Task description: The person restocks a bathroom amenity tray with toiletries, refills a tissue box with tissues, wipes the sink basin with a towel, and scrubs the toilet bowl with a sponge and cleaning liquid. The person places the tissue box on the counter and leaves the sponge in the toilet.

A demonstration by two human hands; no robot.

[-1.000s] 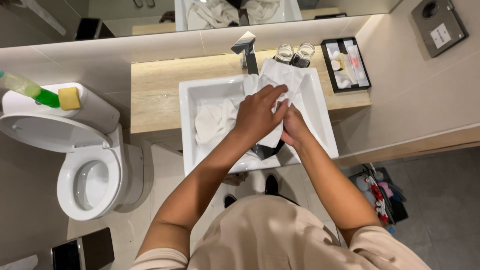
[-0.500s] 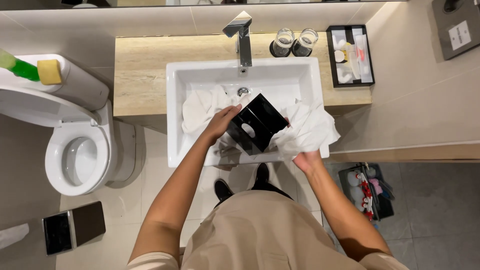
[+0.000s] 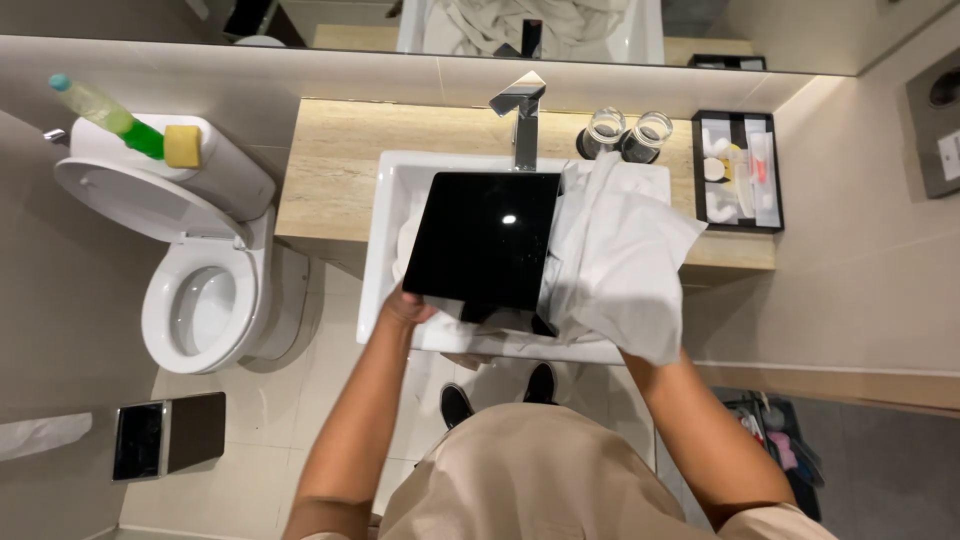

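Overhead, the left hand [image 3: 405, 305] grips a glossy black square tray [image 3: 485, 243] above the white rectangular sink [image 3: 385, 250]. At three o'clock, a crumpled white cloth [image 3: 620, 265] hides the right hand; its grip is unclear.

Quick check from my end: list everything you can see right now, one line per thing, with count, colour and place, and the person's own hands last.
tray: 1, glossy black, held flat over the sink
cloth: 1, white, draped at the tray's right edge
sink: 1, white, set in a beige counter
tap: 1, chrome, behind the sink
glasses: 2, clear, right of the tap
amenity tray: 1, black, counter's right end
toilet: 1, white, lid up, left
bottle: 1, green, on the cistern
sponge: 1, yellow, on the cistern
left hand: grips the tray's near left corner
right hand: hidden under the cloth
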